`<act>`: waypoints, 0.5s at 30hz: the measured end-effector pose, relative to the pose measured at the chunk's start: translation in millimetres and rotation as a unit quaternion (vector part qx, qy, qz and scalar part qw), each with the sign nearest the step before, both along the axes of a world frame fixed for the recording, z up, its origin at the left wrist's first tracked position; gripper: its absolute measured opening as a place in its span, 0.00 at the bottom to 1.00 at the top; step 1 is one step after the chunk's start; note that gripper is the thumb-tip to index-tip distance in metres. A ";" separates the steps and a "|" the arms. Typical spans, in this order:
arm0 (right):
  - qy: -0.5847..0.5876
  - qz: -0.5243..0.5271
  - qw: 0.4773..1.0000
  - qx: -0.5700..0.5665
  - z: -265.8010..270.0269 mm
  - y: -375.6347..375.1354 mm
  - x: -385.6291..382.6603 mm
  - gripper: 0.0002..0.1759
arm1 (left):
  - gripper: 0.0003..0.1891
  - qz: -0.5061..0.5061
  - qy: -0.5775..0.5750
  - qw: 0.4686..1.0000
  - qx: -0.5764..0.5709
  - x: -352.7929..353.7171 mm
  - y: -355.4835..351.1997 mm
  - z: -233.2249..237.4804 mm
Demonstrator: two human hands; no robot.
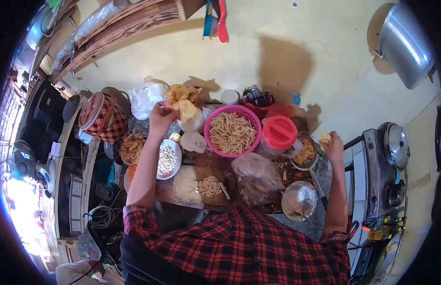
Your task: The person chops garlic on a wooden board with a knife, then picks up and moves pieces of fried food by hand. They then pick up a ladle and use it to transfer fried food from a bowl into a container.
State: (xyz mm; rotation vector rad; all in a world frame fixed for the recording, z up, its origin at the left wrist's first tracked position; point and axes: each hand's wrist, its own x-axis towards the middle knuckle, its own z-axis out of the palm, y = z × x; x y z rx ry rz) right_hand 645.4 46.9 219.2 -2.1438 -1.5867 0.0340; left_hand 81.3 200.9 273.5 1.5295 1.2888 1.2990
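Note:
My left hand [163, 116] is raised over the back of the crowded counter, pinching a pale fried piece [186, 110] beside a clear bag of fried snacks [182, 92]. My right hand [332, 145] is out to the right, closed on a small yellowish bit of food [325, 137] above a bowl of orange-brown food [305, 154]. Between the hands stands a pink basket of pale fried sticks [232, 131] and a jar with a red lid [279, 132]. Both forearms come out of red plaid sleeves.
A cutting board [189, 187] holds chopped bits with a knife [224, 190]. A white plate [168, 160], a plastic bag [256, 176] and a metal bowl [299, 199] lie nearer me. A gas stove [384, 183] with a pot [396, 145] is at right; a checkered container [104, 118] at left.

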 end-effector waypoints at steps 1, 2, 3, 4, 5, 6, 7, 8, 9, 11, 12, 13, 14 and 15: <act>0.014 -0.013 0.998 0.052 14.9 -0.8 -7.1 0.17 | 0.19 0.020 -0.051 0.998 -0.020 -11.1 15.0 3.6; 0.028 -0.027 0.994 0.103 29.1 -2.5 -14.7 0.17 | 0.20 0.038 -0.103 0.993 -0.040 -19.5 30.4 5.8; 0.026 -0.029 0.994 0.103 45.0 -2.8 -27.5 0.17 | 0.20 0.036 -0.104 0.993 -0.040 -25.9 44.4 6.4; 0.040 -0.038 0.988 0.142 61.2 -0.5 -46.6 0.17 | 0.20 0.033 -0.099 0.993 -0.057 -32.6 55.5 4.1; 0.055 -0.046 0.981 0.178 74.3 2.0 -67.4 0.17 | 0.20 0.031 -0.095 0.992 -0.076 -39.5 65.4 -1.5; 0.099 -0.039 0.975 0.195 84.0 5.4 -89.2 0.17 | 0.19 0.031 -0.096 0.992 -0.081 -43.8 78.7 -12.2; 0.098 -0.039 0.976 0.193 90.5 10.3 -112.9 0.17 | 0.19 0.031 -0.097 0.991 -0.083 -45.4 83.4 -16.5; 0.154 -0.008 0.966 0.209 96.2 16.0 -137.2 0.17 | 0.19 0.027 -0.083 0.994 -0.071 -45.4 87.8 -21.0; 0.208 0.023 0.952 0.224 99.9 23.2 -159.9 0.17 | 0.19 0.023 -0.069 0.996 -0.058 -45.6 90.1 -24.1; 0.278 0.116 0.917 0.262 91.1 46.8 -200.0 0.17 | 0.19 0.030 -0.057 0.996 -0.059 -51.8 94.5 -29.9; 0.259 0.137 0.922 0.253 91.9 56.6 -222.0 0.18 | 0.19 0.025 -0.046 0.998 -0.035 -56.5 97.6 -37.4; 0.239 0.157 0.927 0.243 93.0 66.6 -242.5 0.19 | 0.19 0.019 -0.034 0.999 -0.010 -56.8 93.4 -33.6; 0.220 0.146 0.935 0.238 83.0 83.7 -258.1 0.21 | 0.20 0.012 -0.051 0.998 -0.035 -58.8 87.2 -30.1; 0.202 0.135 0.942 0.232 75.9 101.2 -273.9 0.23 | 0.20 0.012 -0.051 0.998 -0.031 -60.7 81.6 -28.9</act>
